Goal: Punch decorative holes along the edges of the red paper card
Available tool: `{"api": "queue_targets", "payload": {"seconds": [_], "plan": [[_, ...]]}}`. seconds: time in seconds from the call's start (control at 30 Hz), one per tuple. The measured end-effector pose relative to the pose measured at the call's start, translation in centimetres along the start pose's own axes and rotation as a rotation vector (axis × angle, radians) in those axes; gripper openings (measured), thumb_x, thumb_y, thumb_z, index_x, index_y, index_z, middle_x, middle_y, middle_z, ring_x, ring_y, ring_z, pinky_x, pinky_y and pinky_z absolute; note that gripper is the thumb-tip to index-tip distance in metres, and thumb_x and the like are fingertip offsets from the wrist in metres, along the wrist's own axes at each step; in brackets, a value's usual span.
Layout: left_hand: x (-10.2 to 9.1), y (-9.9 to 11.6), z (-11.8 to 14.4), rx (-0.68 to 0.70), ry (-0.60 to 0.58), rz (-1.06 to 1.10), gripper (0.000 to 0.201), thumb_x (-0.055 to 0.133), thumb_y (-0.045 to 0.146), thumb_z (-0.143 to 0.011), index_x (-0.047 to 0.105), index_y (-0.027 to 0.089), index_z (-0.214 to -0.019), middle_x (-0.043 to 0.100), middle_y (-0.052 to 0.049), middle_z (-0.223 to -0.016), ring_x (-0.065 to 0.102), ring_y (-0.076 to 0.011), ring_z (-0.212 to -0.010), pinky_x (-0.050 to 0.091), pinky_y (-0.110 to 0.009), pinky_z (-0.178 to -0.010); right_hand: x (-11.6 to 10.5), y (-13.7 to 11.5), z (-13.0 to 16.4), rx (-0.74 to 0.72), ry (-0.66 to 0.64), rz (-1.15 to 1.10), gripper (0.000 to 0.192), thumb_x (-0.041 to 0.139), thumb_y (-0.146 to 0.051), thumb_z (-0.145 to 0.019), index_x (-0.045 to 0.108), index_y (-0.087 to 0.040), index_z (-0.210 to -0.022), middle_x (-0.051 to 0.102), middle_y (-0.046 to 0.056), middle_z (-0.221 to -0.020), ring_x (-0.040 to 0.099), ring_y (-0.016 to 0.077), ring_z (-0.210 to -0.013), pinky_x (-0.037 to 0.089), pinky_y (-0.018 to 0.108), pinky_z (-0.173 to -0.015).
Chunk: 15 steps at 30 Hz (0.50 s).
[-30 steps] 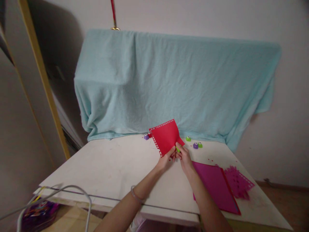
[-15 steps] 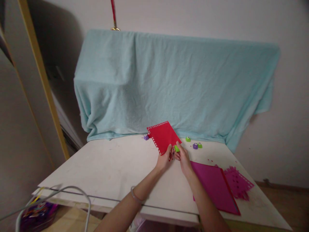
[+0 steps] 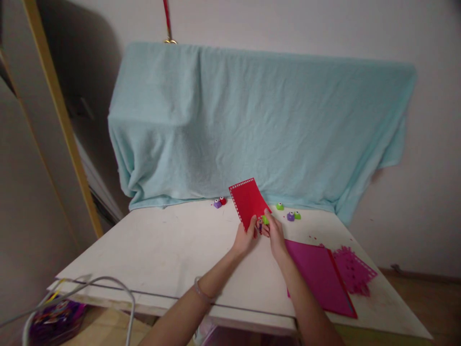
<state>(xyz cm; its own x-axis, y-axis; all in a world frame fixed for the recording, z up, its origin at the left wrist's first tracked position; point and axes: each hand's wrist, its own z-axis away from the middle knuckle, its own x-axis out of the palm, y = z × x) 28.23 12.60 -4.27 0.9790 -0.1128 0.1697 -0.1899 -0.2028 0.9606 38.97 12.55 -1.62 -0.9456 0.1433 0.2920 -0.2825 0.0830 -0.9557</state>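
I hold a red paper sheet (image 3: 248, 202) upright above the white table (image 3: 162, 250); its left and top edges carry a row of punched holes. My left hand (image 3: 247, 236) pinches the sheet's lower corner. My right hand (image 3: 274, 234) grips a small green hole punch (image 3: 265, 220) pressed against the sheet's lower right edge. Both hands sit close together near the table's middle.
Small purple, red and green punches (image 3: 292, 216) lie along the back by a draped light blue cloth (image 3: 259, 125). A stack of magenta sheets (image 3: 320, 276) and a punched magenta piece (image 3: 355, 269) lie at the right. A wire basket (image 3: 57, 312) sits lower left.
The red sheet has turned in my hands, from a wide diamond to a narrower upright shape. The green punch has shifted slightly along its lower edge.
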Motion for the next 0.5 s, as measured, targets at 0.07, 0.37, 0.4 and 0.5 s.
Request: {"api": "queue_targets", "payload": {"seconds": [0.07,0.37,0.4,0.5], "plan": [[-0.1,-0.1,0.0,-0.006,-0.014,-0.011,0.051,0.042,0.06,-0.091,0.054,0.015,-0.069,0.051,0.0,-0.055,0.045,-0.0103,-0.05,0.036,-0.024,-0.055,-0.1,0.0,0.0,-0.001,0.005,0.015,0.046,0.065,-0.06,-0.079,0.052,-0.018,-0.07,0.047,-0.003,-0.057,0.031,0.0061,-0.043,0.019,0.02,-0.04],[0.2,0.1,0.1,0.003,0.011,-0.066,0.054,0.041,0.062,-0.09,0.055,0.015,-0.066,0.053,0.0,-0.053,0.045,-0.0104,-0.049,0.036,-0.024,-0.055,-0.1,-0.2,0.0,-0.021,0.069,-0.003,0.048,0.065,-0.062,-0.078,0.045,-0.02,-0.069,0.041,-0.005,-0.052,0.028,0.0065,-0.042,0.017,0.021,-0.038],[0.2,0.2,0.1,-0.003,0.021,-0.059,0.055,0.042,0.062,-0.09,0.055,0.015,-0.065,0.052,0.0,-0.053,0.044,-0.0104,-0.049,0.036,-0.024,-0.055,-0.1,-0.4,0.1,-0.019,0.075,-0.01,0.048,0.066,-0.062,-0.077,0.045,-0.02,-0.068,0.041,-0.005,-0.052,0.029,0.0066,-0.042,0.018,0.021,-0.038],[0.3,0.4,0.2,-0.021,0.034,-0.016,0.054,0.046,0.063,-0.087,0.056,0.015,-0.064,0.053,-0.001,-0.054,0.044,-0.0104,-0.049,0.035,-0.024,-0.055,0.3,-1.1,0.4,-0.004,0.096,-0.021,0.05,0.068,-0.064,-0.073,0.045,-0.02,-0.068,0.042,-0.005,-0.051,0.034,0.0075,-0.041,0.02,0.021,-0.037]]}}
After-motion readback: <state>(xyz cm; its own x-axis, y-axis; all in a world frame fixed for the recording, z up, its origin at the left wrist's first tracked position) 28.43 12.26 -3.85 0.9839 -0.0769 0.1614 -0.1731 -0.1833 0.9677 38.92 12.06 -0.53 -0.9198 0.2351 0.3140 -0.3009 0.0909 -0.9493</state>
